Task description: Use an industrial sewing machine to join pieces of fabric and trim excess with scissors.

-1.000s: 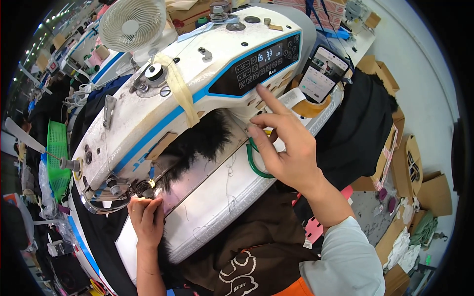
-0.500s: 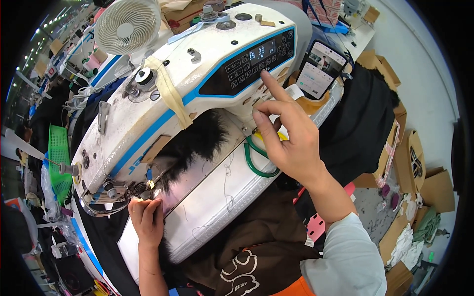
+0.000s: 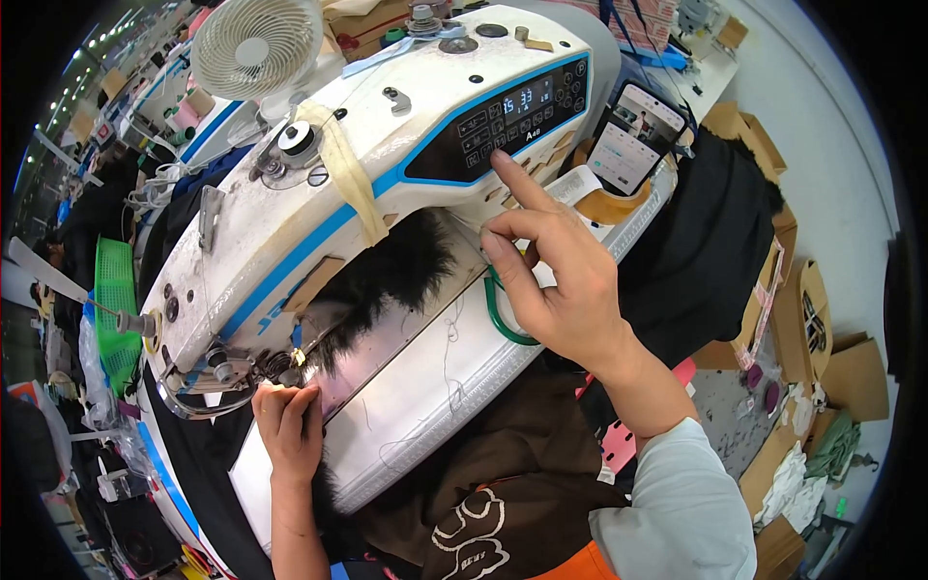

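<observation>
A white sewing machine (image 3: 290,222) with blue trim spans the view. My right hand (image 3: 565,280) is raised before its dark control panel (image 3: 532,101), index finger stretched to the lower row of buttons. Its other fingers are bent, and nothing shows in them. My left hand (image 3: 288,430) is beside the presser foot (image 3: 298,360), fingers pressed together on the edge of black furry fabric (image 3: 391,275). That fabric lies under the machine arm and reappears by my left wrist. The edge between my left fingertips is mostly hidden.
A phone (image 3: 638,135) with a lit screen leans right of the panel, behind a tape roll (image 3: 614,205). A green hoop (image 3: 503,319) lies on the machine bed near loose threads. Brown cloth (image 3: 522,435) covers my lap. A fan (image 3: 253,53) and green basket (image 3: 116,309) stand left.
My right index finger has moved left along the panel's lower edge, uncovering part of it. The left hand keeps its place by the presser foot. The view has shifted slightly.
</observation>
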A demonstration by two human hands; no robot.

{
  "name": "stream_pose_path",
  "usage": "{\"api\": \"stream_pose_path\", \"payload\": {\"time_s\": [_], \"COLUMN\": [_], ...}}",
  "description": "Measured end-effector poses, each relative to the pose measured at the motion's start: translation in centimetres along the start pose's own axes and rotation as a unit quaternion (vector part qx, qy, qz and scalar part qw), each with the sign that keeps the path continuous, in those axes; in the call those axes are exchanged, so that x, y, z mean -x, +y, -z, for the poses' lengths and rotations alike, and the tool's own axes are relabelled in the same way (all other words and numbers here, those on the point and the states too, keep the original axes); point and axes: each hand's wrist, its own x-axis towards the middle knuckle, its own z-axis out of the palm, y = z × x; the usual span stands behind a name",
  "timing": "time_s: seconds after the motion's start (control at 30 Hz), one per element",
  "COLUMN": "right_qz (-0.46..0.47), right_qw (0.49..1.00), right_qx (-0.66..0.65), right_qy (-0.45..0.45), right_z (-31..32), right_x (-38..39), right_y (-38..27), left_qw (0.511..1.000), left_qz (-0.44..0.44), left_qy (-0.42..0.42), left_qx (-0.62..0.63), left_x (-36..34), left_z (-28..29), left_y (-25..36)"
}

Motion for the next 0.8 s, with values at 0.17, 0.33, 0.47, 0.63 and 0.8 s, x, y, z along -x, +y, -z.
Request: {"api": "stream_pose_path", "payload": {"time_s": [0.17,0.33,0.47,0.63,0.8], "right_qz": [0.001,-0.006,-0.007,-0.010,-0.010], "right_qw": [1.000,1.000,1.000,1.000,1.000], "right_qx": [0.000,0.007,0.004,0.010,0.013], "right_qy": [-0.002,-0.003,0.000,0.002,0.003], "right_z": [0.00,0.15,0.25,0.28,0.26], "right_x": [0.05,0.06,0.06,0.07,0.07], "right_y": [0.04,0.11,0.27,0.46,0.43], "left_qw": [1.000,1.000,1.000,1.000,1.000], "left_qz": [-0.004,-0.003,-0.005,-0.003,-0.005], "left_qy": [0.002,0.016,0.017,0.016,0.003], "left_qx": [-0.001,-0.004,-0.006,-0.005,0.000], "left_x": [-0.20,-0.34,-0.31,-0.26,-0.19], "left_z": [0.01,-0.16,-0.21,-0.19,0.03], "left_y": [0.07,0.22,0.23,0.22,0.03]}}
